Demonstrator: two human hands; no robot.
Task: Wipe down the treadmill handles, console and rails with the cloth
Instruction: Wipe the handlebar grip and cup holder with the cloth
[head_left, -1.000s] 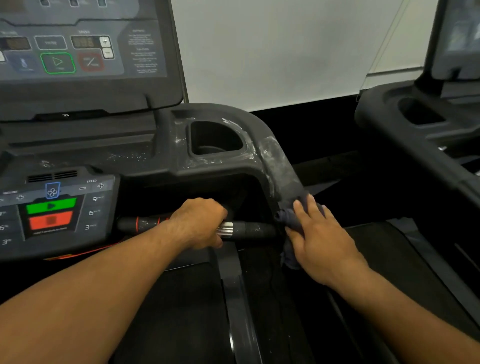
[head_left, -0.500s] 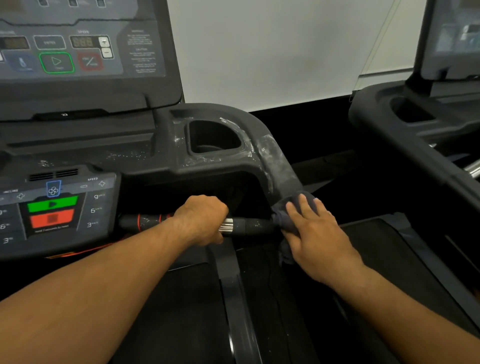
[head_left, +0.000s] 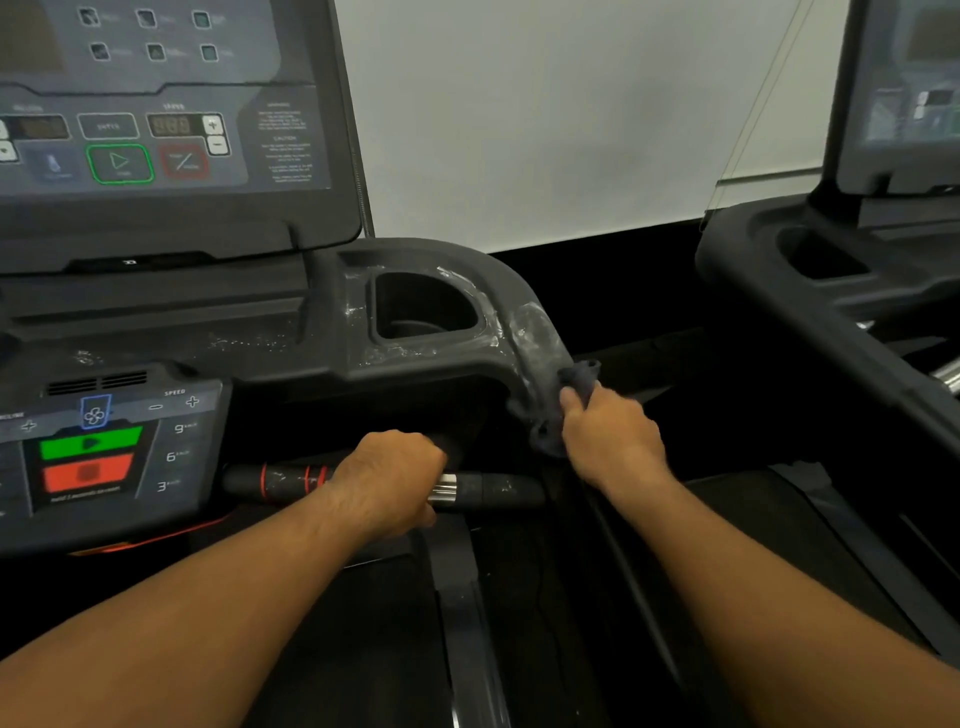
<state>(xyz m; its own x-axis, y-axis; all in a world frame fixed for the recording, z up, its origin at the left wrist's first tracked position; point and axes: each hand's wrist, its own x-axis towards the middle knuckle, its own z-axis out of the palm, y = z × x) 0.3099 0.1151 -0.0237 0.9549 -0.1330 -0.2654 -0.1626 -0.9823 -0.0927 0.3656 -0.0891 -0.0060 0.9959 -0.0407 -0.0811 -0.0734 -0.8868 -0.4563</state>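
Right hand (head_left: 613, 441) sliding cloth (head_left: 577, 378) up side rail (head_left: 535, 332), closing on cup holder (head_left: 421, 306).
Fingers, flat moment ago, now curling, clamping cloth on rail, below-right of cup holder.
Left hand (head_left: 389, 483) staying clamped on handlebar (head_left: 493, 488), below cup holder.
Rail streaks showing above cloth; wiping likely unfinished.

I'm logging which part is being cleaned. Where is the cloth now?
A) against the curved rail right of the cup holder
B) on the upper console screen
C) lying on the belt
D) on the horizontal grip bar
A: the right hand grips the dark cloth against the curved rail beside the cup holder, while the left hand holds the grip bar.
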